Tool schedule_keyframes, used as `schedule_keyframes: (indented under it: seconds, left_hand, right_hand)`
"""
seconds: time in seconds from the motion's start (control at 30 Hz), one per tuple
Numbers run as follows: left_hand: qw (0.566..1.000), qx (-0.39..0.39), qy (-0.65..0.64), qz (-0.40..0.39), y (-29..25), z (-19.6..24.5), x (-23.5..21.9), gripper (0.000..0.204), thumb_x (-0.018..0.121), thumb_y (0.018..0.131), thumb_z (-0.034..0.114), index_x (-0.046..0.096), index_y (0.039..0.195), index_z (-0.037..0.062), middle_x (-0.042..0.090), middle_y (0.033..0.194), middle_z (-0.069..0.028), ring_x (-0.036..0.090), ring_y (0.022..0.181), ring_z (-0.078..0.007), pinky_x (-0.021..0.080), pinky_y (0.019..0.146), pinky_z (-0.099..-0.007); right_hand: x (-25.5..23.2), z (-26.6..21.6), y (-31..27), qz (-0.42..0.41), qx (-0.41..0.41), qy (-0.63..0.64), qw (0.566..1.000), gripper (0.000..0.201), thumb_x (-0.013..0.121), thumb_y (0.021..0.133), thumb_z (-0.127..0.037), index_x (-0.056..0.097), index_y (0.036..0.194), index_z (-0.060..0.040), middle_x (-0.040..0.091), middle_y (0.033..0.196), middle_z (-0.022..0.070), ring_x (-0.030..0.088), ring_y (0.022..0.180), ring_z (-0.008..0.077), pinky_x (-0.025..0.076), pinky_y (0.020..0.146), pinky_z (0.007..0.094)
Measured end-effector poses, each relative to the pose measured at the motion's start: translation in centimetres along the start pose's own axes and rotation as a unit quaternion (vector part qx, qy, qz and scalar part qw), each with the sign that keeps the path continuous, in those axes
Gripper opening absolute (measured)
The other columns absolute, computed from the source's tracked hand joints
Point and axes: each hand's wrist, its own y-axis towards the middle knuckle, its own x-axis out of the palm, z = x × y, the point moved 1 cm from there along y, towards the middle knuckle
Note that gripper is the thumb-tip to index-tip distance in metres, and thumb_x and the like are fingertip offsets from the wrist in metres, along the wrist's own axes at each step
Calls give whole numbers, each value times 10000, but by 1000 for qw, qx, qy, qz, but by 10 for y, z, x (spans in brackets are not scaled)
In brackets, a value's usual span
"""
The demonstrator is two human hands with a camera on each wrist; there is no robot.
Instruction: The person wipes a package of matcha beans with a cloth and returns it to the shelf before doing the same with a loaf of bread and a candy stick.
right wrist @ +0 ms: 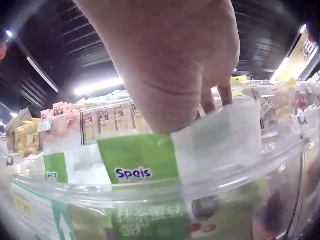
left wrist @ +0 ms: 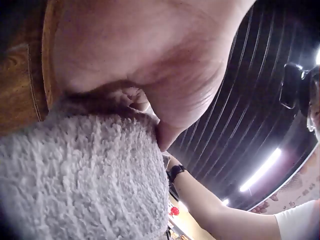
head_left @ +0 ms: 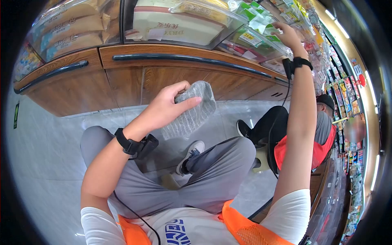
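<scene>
My left hand (head_left: 165, 107) grips a folded grey cleaning cloth (head_left: 195, 112), thumb across its front, above my lap and before the wooden drawers. Its fuzzy, looped pile fills the lower part of the left wrist view, where the cloth (left wrist: 95, 175) hangs below the palm. Off to the right, my right hand (head_left: 289, 37) reaches into a clear plastic bin of green and white snack packets (head_left: 258, 20). In the right wrist view its thumb lies before the top of a packet marked Speis (right wrist: 137, 157) and the fingers go behind, pinching it.
Wooden drawer fronts with a long dark handle (head_left: 183, 61) run beneath the clear bins. Bagged bread (head_left: 73, 28) fills the left bin. At the right a person in a red vest (head_left: 281, 151) sits low, near a shoe (head_left: 243, 128). Stocked shelves (head_left: 347, 98) rise beyond.
</scene>
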Motion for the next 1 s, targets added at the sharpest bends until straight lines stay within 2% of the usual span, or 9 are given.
schedule_keyframes:
  seconds: [0.17, 0.27, 0.4, 0.47, 0.57, 0.67, 0.77, 0.8, 1.0]
  left_hand:
    - [996, 4, 45, -73, 1, 1, 0, 264, 707, 1007, 274, 584, 952, 47, 497, 859, 31, 437, 806, -60, 414, 724, -258]
    - [1000, 2, 21, -21, -4, 5, -1, 252, 691, 1016, 258, 614, 1069, 24, 542, 932, 16, 495, 891, -73, 453, 806, -276]
    - [995, 22, -93, 3, -8, 11, -7, 337, 693, 1009, 238, 606, 1221, -10, 615, 1047, -17, 558, 1016, -95, 474, 915, -288]
    - [993, 39, -109, -14, -9, 18, -12, 362, 716, 988, 232, 601, 1212, -28, 671, 1103, -60, 587, 1033, -114, 486, 925, -303]
    - [992, 25, -119, -25, -10, 23, -19, 327, 731, 959, 135, 599, 1220, -11, 668, 1109, -46, 584, 1027, -105, 485, 932, -300]
    - [996, 2, -89, 2, -4, 13, -24, 365, 732, 925, 48, 579, 1253, -3, 652, 1162, -45, 573, 1063, -99, 474, 966, -291]
    - [983, 134, -48, 118, 0, 30, -22, 572, 729, 884, -23, 484, 1399, 12, 634, 1206, -50, 577, 1132, -121, 440, 1027, -282]
    - [978, 142, -57, 139, -1, 32, -24, 547, 721, 891, -15, 503, 1392, 18, 638, 1230, -56, 583, 1145, -133, 438, 1038, -287]
    - [984, 131, -8, 121, -10, 27, -57, 247, 654, 931, 35, 652, 1177, 13, 670, 1170, -63, 615, 1096, -152, 476, 985, -306]
  right_hand:
    - [-12, -43, 1, -37, 109, -126, 985, 476, 678, 931, -465, 683, 1312, -182, 715, 1215, 182, 665, 1141, 406, 526, 958, 510]
    - [-36, -41, -6, 88, 181, -92, 975, 470, 633, 946, -498, 685, 1317, -214, 716, 1209, 183, 661, 1147, 408, 522, 964, 500]
    - [-78, 16, -19, 306, 143, -130, 932, 610, 616, 946, -534, 670, 1296, -36, 727, 1142, 235, 696, 1062, 412, 523, 933, 487]
    - [-115, -13, -42, 300, 181, -14, 937, 593, 660, 960, -461, 666, 1243, 60, 747, 1075, 206, 729, 969, 315, 543, 874, 414]
    - [-133, -80, -73, 341, 151, 274, 886, 462, 708, 966, -328, 682, 1216, 59, 746, 1025, 132, 714, 895, 177, 541, 798, 301]
    - [-131, -140, -95, 323, 106, 435, 834, 348, 709, 977, -212, 685, 1197, 57, 736, 1015, 82, 689, 864, 100, 521, 749, 231]
    - [-116, -208, -124, 289, 100, 544, 781, 356, 675, 1009, -184, 654, 1262, 66, 716, 1084, 74, 674, 944, 109, 513, 848, 237]
    - [-110, -229, -131, 264, 75, 530, 802, 336, 660, 1016, -172, 653, 1264, 55, 719, 1095, 81, 685, 950, 108, 522, 852, 239]
    - [-40, -290, -152, 67, 46, 731, 677, 318, 640, 1019, -133, 637, 1279, 50, 732, 1121, 85, 693, 965, 112, 529, 856, 245]
